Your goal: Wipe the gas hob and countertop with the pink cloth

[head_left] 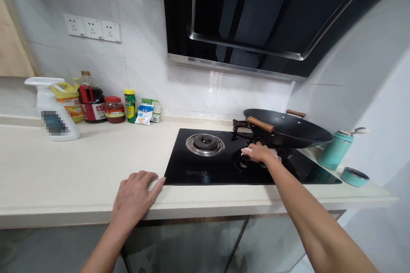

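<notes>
My right hand presses a whitish cloth or wipe against the black glass gas stove, beside the control knobs. Most of the cloth is hidden under the palm. Flat on the cream countertop lies my left hand, fingers apart and holding nothing, its thumb by the stove's left front corner. A black wok with wooden handles sits at the stove's right rear, just behind my right hand. The left burner is uncovered, with a shiny metal ring around it.
A spray bottle, a dark sauce bottle, a red-lidded jar, a green shaker and packets line the left wall. At right stand a teal flask and teal cup. A range hood hangs overhead.
</notes>
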{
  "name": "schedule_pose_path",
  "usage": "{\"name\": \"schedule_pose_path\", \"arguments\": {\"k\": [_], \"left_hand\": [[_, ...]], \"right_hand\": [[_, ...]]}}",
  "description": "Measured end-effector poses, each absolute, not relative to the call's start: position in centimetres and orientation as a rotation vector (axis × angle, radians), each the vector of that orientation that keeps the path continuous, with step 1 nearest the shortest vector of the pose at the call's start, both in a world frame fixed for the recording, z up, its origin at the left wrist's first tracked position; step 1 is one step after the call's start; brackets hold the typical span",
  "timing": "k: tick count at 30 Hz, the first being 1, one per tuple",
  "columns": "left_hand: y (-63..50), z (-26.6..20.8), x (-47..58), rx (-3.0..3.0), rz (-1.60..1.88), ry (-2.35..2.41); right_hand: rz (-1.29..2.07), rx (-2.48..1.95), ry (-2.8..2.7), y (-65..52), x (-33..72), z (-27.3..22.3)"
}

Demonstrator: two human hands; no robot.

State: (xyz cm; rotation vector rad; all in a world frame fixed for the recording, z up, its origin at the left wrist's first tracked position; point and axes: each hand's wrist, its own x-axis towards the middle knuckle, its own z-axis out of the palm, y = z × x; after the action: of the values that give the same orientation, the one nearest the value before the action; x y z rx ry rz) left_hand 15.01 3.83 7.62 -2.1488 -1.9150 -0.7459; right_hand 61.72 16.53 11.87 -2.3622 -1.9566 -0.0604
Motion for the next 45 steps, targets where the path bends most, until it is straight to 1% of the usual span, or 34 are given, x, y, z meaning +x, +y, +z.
{"name": "schedule_pose_path", "arguments": {"k": [7, 12, 18, 21, 23, 26, 27, 29, 31, 33, 36, 38, 40, 42, 45], "left_hand": [[3.9, 7.4, 14.9, -2.135, -0.729, -1.86], [3.7, 7.4, 15.0, -2.111, -0.743, -1.868], [3.6, 7.6, 15.1, -2.117, -0.804, -1.862], [3.7, 7.3, 14.6, -2.169, -0.869, -1.856], [3.9, 6.8, 13.9, -2.195, -0.977, -1.858], [4.6, 6.3, 13.4, -2.125, -1.18, -1.835], [4.8, 6.3, 13.6, -2.096, -1.23, -1.811], [5.2, 6.9, 15.0, -2.116, -1.266, -1.738], [5.6, 8.0, 17.6, -2.269, -1.195, -1.664], [5.9, 9.2, 20.8, -2.476, -0.994, -1.66], [6.4, 10.4, 24.9, -2.715, -0.554, -1.73], [6.9, 10.8, 26.2, -2.786, -0.348, -1.759], [7.5, 10.8, 26.3, -2.823, -0.27, -1.747], [8.5, 10.7, 25.5, -2.828, -0.264, -1.742], [11.0, 10.6, 23.7, -2.738, -0.298, -1.824]], "right_hand": [[0.006, -2.124, -2.208, 17.7, 55.8, 12.7], [-0.058, -1.897, -2.27, 15.9, 49.7, 12.4], [-0.036, -1.469, -2.365, 10.2, 38.7, 9.9], [0.021, -1.212, -2.296, 7.6, 34.4, 8.5], [0.151, -1.066, -2.299, 6.6, 33.6, 8.2], [0.404, -0.892, -2.183, 6.4, 36.1, 8.7], [0.424, -0.885, -2.094, 6.8, 37.7, 9.0], [0.322, -0.975, -1.927, 8.0, 41.2, 9.2], [0.167, -1.151, -1.87, 9.4, 44.5, 8.9], [0.074, -1.305, -1.86, 10.7, 47.0, 7.8], [0.065, -1.38, -1.901, 11.7, 48.9, 6.0], [0.081, -1.398, -1.981, 11.9, 49.4, 5.8], [0.064, -1.426, -2.055, 11.9, 49.5, 6.8], [-0.01, -1.424, -2.064, 12.1, 49.1, 8.7], [-0.116, -1.28, -2.039, 12.1, 47.3, 11.4]]}}
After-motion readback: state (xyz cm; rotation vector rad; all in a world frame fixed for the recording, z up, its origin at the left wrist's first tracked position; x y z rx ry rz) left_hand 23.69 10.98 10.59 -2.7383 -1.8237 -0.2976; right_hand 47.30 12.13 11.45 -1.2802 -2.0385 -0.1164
